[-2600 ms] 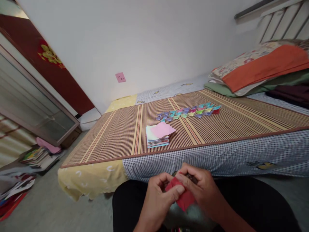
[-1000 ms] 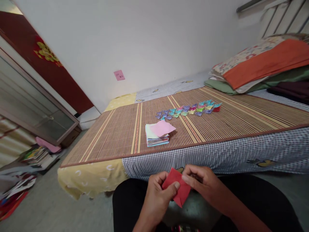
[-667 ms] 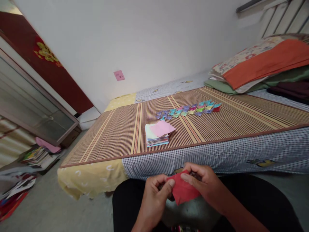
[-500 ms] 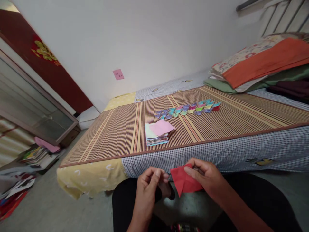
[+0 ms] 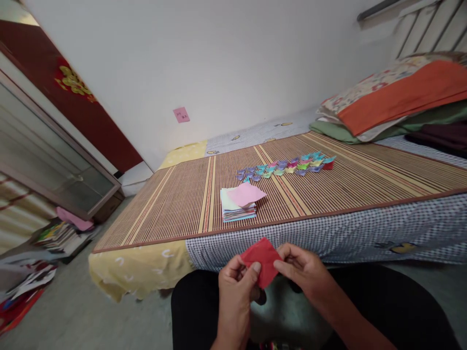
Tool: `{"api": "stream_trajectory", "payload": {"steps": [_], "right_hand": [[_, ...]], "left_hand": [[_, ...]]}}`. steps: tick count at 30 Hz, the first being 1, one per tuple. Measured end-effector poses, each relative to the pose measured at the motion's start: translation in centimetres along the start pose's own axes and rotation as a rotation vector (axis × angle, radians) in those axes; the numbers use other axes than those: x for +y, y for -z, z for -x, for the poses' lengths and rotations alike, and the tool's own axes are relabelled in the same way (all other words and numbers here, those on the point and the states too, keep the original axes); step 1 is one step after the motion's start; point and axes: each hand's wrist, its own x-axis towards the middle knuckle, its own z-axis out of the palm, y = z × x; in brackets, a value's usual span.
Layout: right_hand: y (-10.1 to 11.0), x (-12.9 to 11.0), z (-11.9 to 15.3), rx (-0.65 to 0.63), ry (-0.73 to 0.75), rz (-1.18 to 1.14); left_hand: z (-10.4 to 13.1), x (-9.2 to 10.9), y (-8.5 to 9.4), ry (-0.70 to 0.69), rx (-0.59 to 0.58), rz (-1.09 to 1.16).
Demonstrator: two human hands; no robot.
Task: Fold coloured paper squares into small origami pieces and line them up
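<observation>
A red paper [image 5: 264, 257], turned so that it looks like a diamond, is held between both hands in front of the bed's edge. My left hand [image 5: 239, 279] pinches its left side, with the thumb lying on the paper's face. At the right corner, the thumb and fingers of my right hand [image 5: 304, 267] grip it. On the mat beyond sits a stack of coloured paper sheets [image 5: 239, 212], topped by a skewed pink sheet [image 5: 248, 194]. Behind the stack, small folded paper pieces [image 5: 292, 167] of many colours stand in rows.
The striped mat [image 5: 175, 199] covers the bed. Folded bedding with an orange cover [image 5: 404, 97] lies at the right back. A glass-fronted cabinet [image 5: 51, 141] and piled papers [image 5: 60, 237] are at the left. My dark-clad legs are below.
The red paper has moved left and been turned, now showing a smaller diamond outline. My left hand has moved right and taken hold of its left side.
</observation>
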Motion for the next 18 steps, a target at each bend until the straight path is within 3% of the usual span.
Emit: {"api": "stream_trajectory", "payload": {"steps": [3, 7, 12, 18], "right_hand": [[0.7, -0.2, -0.1, -0.018, -0.025, 0.087], [0.6, 0.2, -0.3, 0.075, 0.000, 0.055], [-0.6, 1.1, -0.2, 0.068, -0.035, -0.033], [-0.7, 1.3, 0.1, 0.008, 0.066, -0.055]], "left_hand": [[0.2, 0.6, 0.1, 0.020, -0.074, -0.003], [0.9, 0.3, -0.3, 0.071, -0.189, -0.027], [1.5, 0.6, -1.0, 0.161, -0.181, 0.183], [1.2, 1.7, -0.8, 0.250, -0.203, 0.315]]}}
